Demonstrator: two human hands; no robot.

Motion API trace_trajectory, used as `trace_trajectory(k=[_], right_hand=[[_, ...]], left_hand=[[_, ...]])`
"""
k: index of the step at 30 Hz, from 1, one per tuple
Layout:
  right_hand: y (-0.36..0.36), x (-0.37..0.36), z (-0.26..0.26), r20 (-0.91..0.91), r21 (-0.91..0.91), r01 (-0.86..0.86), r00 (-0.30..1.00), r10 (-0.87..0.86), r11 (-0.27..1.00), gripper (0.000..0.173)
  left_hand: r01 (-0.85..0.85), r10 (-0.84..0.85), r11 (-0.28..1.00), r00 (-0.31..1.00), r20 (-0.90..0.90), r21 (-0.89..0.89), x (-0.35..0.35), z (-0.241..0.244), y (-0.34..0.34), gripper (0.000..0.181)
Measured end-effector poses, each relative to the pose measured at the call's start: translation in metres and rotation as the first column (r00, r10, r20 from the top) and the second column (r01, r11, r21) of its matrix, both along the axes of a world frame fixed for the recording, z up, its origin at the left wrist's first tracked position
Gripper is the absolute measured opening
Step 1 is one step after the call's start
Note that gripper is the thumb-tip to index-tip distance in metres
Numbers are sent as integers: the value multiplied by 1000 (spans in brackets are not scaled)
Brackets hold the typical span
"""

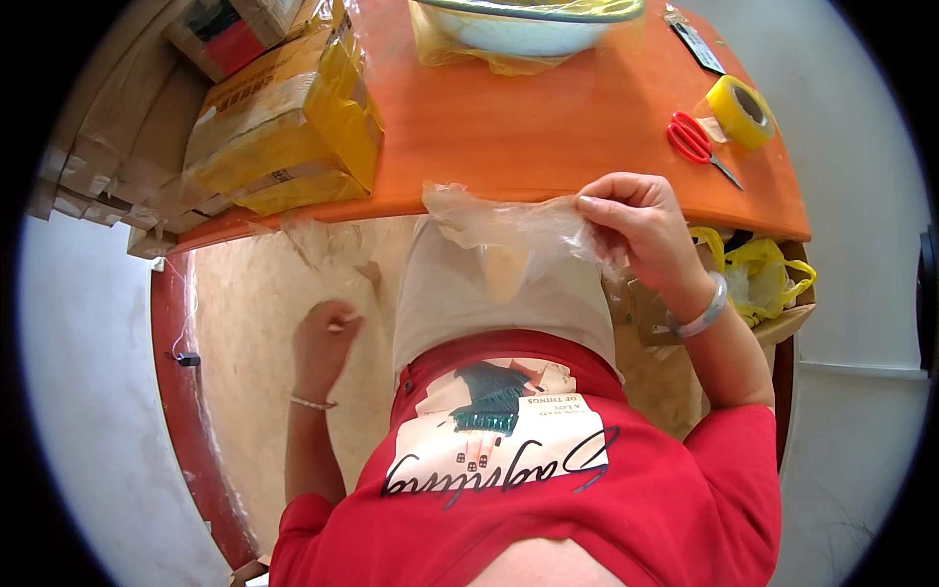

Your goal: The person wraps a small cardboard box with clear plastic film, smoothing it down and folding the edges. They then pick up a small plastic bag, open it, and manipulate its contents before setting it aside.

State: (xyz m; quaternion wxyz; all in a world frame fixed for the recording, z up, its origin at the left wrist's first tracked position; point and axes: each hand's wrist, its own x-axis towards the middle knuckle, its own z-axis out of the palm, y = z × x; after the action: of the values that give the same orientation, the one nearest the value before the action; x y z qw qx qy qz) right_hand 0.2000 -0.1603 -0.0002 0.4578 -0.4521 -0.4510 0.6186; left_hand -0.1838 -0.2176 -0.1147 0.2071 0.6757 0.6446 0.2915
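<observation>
A crumpled piece of clear plastic film (506, 216) hangs from the fingertips of my right hand (638, 227). The pinch is between thumb and forefinger, just off the front edge of the orange table (513, 139). The film stretches leftward above my lap. Lower down on the left, my left hand (326, 337) is in the air beside my thigh, blurred, with its fingers curled in and nothing visible in them. Right of the film, red-handled scissors (693, 141) rest on the table, next to a roll of yellow packing tape (741, 111).
A cardboard box wrapped in yellow tape (293, 125) occupies the table's left side, with more cartons (139, 132) beyond. A plastic-lined basin (521, 33) stands at the back. A phone-like object (697, 48) lies far right. Below the right edge, an open carton holds yellow bags (759, 282).
</observation>
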Motion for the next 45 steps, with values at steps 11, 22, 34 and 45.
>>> trace_trajectory(k=[11, 22, 34, 45], right_hand=[[-20, -42, 15, 436, 510, -75, 881, -182, 857, 4], [-8, -14, 17, 305, 195, 31, 948, -91, 980, 8], [13, 4, 5, 84, 67, -45, 996, 40, 997, 15], [-1, -36, 14, 368, 130, -128, 927, 72, 983, 13]], left_hand=[[488, -133, 838, 617, 775, -244, 171, 97, 33, 36], [392, -89, 872, 716, 692, -293, 128, 73, 25, 29], [-18, 198, 954, 784, 588, -298, 50, 33, 11, 12], [326, -429, 849, 885, 180, 416, 152, 98, 34, 9]])
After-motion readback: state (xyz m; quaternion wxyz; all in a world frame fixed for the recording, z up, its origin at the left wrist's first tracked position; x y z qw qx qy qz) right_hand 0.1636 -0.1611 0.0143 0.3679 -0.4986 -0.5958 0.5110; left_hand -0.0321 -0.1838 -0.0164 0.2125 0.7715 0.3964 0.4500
